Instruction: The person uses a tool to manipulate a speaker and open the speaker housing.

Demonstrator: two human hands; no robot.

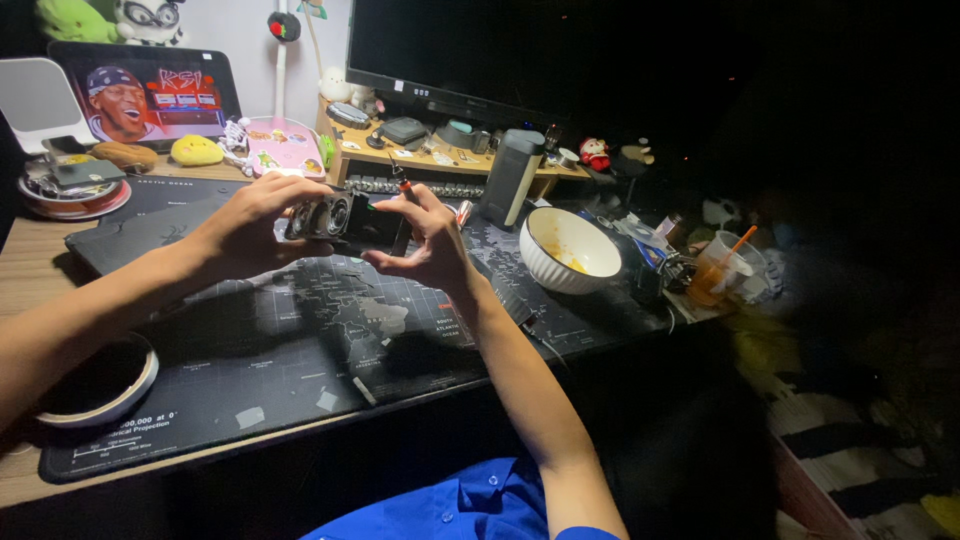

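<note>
Holding a small black boxy device with two round fan-like openings just above the dark world-map desk mat, the person has it braced between both hands over the tabletop. It looks rigid and fairly light, a hard casing with delicate openings, so the safest hold seems to be on its solid edges, away from the round faces. The left hand has its fingers curled around the device's left end. The right hand supports the right end with fingers partly spread, while pinching a thin red-handled screwdriver upright. A white ribbed bowl sits nearby to the right.
</note>
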